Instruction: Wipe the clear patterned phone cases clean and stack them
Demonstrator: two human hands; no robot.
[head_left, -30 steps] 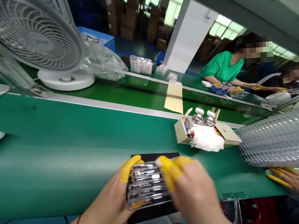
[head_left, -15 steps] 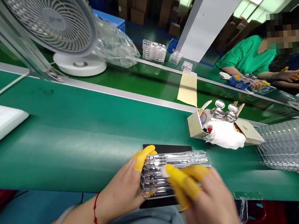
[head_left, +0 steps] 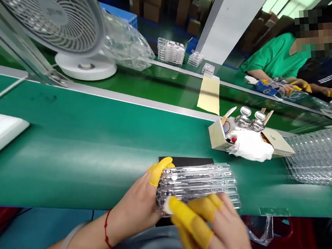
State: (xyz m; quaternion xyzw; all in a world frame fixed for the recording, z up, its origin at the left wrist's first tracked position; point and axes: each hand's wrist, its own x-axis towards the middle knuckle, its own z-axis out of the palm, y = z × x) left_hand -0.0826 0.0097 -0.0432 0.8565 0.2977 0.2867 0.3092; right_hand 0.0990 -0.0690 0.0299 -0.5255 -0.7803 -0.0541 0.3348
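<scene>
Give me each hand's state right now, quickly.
Left hand: closed, holding a stack of clear plastic trays.
Right hand: closed, holding the same stack.

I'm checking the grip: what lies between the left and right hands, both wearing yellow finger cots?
In the head view, a stack of clear ribbed plastic trays lies between the left hand and the right hand, above a flat black pad.

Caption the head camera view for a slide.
Left hand and right hand, in yellow finger cots, grip stacked clear plastic trays over a green belt.
</scene>
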